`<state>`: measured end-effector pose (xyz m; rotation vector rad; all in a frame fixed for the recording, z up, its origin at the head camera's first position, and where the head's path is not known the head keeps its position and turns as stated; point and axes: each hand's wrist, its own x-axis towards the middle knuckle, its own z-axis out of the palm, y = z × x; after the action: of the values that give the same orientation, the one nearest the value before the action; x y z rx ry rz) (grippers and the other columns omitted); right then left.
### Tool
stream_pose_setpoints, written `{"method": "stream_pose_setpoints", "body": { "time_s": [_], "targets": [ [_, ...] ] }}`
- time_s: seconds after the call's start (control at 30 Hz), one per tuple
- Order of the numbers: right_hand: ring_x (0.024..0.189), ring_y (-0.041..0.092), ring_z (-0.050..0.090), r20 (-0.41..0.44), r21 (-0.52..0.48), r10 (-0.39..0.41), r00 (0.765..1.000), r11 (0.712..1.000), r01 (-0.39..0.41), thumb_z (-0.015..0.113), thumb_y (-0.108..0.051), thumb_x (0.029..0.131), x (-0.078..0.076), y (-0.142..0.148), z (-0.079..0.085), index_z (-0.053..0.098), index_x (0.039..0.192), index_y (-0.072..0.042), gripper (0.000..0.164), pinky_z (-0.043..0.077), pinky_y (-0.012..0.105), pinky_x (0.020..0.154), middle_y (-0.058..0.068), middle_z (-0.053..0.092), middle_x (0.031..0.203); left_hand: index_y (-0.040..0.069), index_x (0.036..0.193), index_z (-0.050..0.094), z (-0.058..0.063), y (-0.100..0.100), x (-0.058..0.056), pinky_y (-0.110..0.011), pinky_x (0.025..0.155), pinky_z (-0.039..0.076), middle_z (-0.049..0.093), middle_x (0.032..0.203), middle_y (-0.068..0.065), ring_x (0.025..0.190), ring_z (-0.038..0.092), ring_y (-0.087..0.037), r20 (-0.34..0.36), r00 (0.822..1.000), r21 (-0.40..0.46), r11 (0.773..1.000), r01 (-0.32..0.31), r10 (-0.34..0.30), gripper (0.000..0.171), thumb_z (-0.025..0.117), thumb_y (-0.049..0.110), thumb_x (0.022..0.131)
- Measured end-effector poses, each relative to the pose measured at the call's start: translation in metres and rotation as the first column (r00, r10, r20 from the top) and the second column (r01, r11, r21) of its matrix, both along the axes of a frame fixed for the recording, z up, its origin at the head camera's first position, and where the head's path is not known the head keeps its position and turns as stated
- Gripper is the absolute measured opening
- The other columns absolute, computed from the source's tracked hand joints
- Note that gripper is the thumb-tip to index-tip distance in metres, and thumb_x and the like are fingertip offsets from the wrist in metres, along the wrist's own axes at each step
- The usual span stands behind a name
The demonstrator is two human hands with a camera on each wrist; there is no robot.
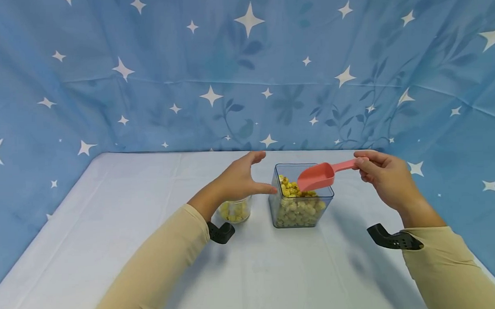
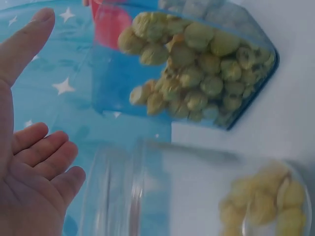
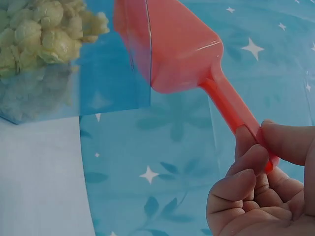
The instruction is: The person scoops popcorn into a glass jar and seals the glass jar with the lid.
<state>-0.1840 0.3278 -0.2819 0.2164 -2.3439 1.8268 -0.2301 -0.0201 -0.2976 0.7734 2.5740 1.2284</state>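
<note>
A pink scoop point(image 1: 316, 176) tilts over the clear square container point(image 1: 314, 198), its bowl above the popcorn point(image 1: 291, 189) inside. My right hand point(image 1: 385, 179) pinches the end of the scoop's handle between thumb and fingers, as the right wrist view shows. The part of the scoop bowl point(image 3: 184, 54) seen there carries no visible popcorn. At the container's left side my left hand point(image 1: 242, 179) is held with thumb and fingers spread apart, gripping nothing; its thumb tip is right at the container's rim. Below that hand stands a round clear jar point(image 2: 172, 191) with some popcorn at the bottom, partly hidden by the wrist.
A white cloth covers the table point(image 1: 251, 272). Behind it hangs a blue curtain point(image 1: 166, 62) with white stars and leaf prints. Each wrist wears a black camera mount, such as the right mount point(image 1: 394, 240). The jar stands just left of the square container.
</note>
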Motion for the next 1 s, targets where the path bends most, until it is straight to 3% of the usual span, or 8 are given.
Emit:
{"method": "stream_pose_setpoints", "body": {
  "time_s": [0.1,0.23,0.4,0.67,0.77,1.0],
  "targets": [
    [0.074,0.015,0.049,-0.007,0.186,-0.047,0.999,0.981,0.047,0.06,-0.021,0.103,0.001,0.0,0.003,0.06,0.131,0.001,0.036,0.045,0.021,0.062,-0.004,0.064,0.087,0.014,0.158,0.03,-0.002,0.011,-0.001,-0.044,0.113,0.035,0.035,0.159,-0.002,0.144,0.033,-0.02,-0.001,1.0,-0.04,0.999,0.026,-0.026,0.099,0.084,0.045,0.081],
    [0.076,0.015,0.05,-0.023,0.39,-0.077,0.997,0.917,0.08,0.056,-0.029,0.104,0.0,-0.006,0.01,0.054,0.137,0.007,0.049,0.041,0.025,0.061,-0.003,0.062,0.086,0.015,0.159,0.029,-0.003,0.025,-0.004,-0.045,0.112,0.036,0.035,0.158,-0.005,0.144,0.034,-0.023,0.001,0.999,-0.106,0.994,0.036,-0.036,0.098,0.081,0.048,0.082],
    [0.077,0.017,0.052,-0.029,0.487,-0.084,0.996,0.869,0.087,0.058,-0.033,0.103,-0.001,-0.014,0.018,0.062,0.132,0.002,0.046,0.038,0.029,0.054,0.004,0.062,0.086,0.016,0.159,0.03,-0.005,0.032,-0.007,-0.046,0.111,0.038,0.04,0.155,-0.008,0.142,0.037,-0.024,0.032,0.998,-0.179,0.982,0.059,-0.054,0.094,0.078,0.048,0.085],
    [0.084,0.023,0.058,-0.078,0.606,-0.053,0.996,0.791,0.09,0.061,-0.032,0.102,-0.001,-0.026,0.024,0.065,0.128,0.003,0.044,0.045,0.028,0.06,0.015,0.071,0.099,0.015,0.158,0.031,-0.002,0.033,-0.006,-0.044,0.111,0.037,0.043,0.154,-0.007,0.142,0.037,-0.023,0.016,0.997,-0.237,0.968,0.077,-0.075,0.093,0.076,0.052,0.086],
    [0.084,0.027,0.057,-0.076,0.612,-0.048,0.996,0.786,0.084,0.061,-0.031,0.102,-0.002,-0.029,0.021,0.066,0.126,0.003,0.042,0.045,0.029,0.06,0.014,0.071,0.096,0.013,0.158,0.033,-0.002,0.034,-0.005,-0.044,0.111,0.037,0.044,0.153,-0.008,0.141,0.038,-0.024,0.005,0.997,-0.236,0.969,0.07,-0.071,0.094,0.077,0.052,0.085],
    [0.083,0.028,0.052,0.014,0.561,-0.025,1.0,0.828,0.013,0.059,-0.032,0.103,-0.004,-0.031,0.006,0.067,0.125,0.002,0.042,0.045,0.029,0.06,0.013,0.068,0.095,0.012,0.157,0.033,-0.004,0.037,-0.003,-0.042,0.111,0.038,0.045,0.152,-0.007,0.14,0.04,-0.023,0.007,0.998,-0.233,0.971,0.055,-0.055,0.095,0.077,0.052,0.084]
  ]
}}
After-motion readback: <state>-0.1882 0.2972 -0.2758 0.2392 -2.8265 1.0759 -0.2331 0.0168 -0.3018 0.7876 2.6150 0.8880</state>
